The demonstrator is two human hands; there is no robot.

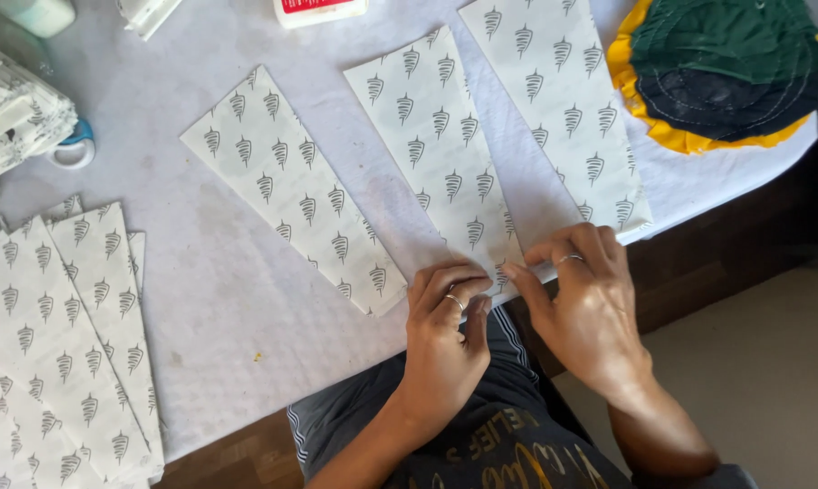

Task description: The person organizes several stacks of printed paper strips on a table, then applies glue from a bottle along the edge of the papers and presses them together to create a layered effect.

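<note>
Left hand (445, 340) and right hand (585, 308) pinch the near end of the middle paper strip (440, 149), creasing it (fingertips pressing flat). Matching strips lie at 10 and 1 o'clock; finished stack (60, 335) at 9.

White-covered table (246, 326) edge, dark wood, beige floor (762, 362)

Your left hand (445, 330) and right hand (585, 303) crowd the middle paper bag's (436, 149) near end. Bare cloth (237, 299) lies open leftward, until the stacked bags (60, 335).
</note>
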